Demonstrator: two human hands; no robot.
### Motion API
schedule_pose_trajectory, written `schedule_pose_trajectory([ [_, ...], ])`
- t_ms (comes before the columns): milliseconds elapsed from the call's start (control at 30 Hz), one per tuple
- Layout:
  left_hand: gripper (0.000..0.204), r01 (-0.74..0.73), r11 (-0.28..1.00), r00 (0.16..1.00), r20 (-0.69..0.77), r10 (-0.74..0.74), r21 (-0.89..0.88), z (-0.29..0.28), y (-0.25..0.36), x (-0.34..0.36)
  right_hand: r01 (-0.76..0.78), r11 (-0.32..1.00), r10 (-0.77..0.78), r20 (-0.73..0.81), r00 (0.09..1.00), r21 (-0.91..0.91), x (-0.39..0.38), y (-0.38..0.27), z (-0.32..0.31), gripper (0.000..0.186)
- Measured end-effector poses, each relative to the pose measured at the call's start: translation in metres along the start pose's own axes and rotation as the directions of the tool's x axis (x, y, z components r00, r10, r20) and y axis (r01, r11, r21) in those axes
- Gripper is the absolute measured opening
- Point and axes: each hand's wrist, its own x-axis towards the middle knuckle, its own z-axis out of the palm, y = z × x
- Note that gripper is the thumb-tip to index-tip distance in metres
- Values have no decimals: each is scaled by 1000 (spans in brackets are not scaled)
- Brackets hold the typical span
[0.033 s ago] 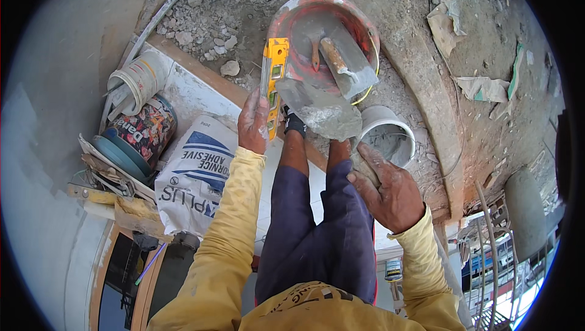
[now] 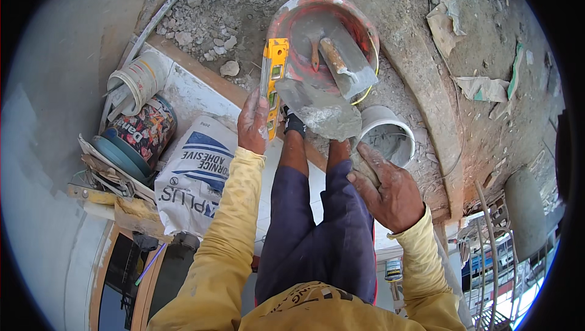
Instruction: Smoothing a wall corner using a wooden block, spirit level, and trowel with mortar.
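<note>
My left hand [image 2: 253, 122] is closed around a yellow spirit level [image 2: 275, 66], held roughly upright beside the rim of a worn red basin [image 2: 277, 23]. The fingers of my right hand [image 2: 387, 191] are wrapped around the mostly hidden handle of a trowel [image 2: 295, 96]. Wet grey mortar [image 2: 332, 119] lies on its blade, which overlaps the basin's near edge in view. Inside the basin are a brush with a wooden handle [image 2: 315, 56] and a flat steel plastering trowel [image 2: 359, 75] with a worn grip. A white bucket [image 2: 409, 133] with grey mix stands just beyond my right hand.
At left lie a white printed sack [image 2: 198, 172], a dark patterned bucket [image 2: 146, 133] and a tipped white pail [image 2: 141, 81]. Rubble [image 2: 210, 32] covers the ground ahead. A curved concrete edge [image 2: 420, 81] runs along the right, with torn paper [image 2: 445, 29] and a railing [image 2: 493, 239] beyond.
</note>
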Motion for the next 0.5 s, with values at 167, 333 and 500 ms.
schedule_pose_trajectory([
  [167,62,27,1000,999,22,-27,9,-2,-1,0,46,998,-47,-12,999,-29,1,1,-6,48],
  [333,63,-3,997,1000,25,1,78,-9,-5,0,45,996,-42,42,998,-74,3,0,-13,49],
  [500,59,-27,988,1000,18,24,150,-10,-2,1,50,996,-46,58,997,-76,4,-2,-19,51],
])
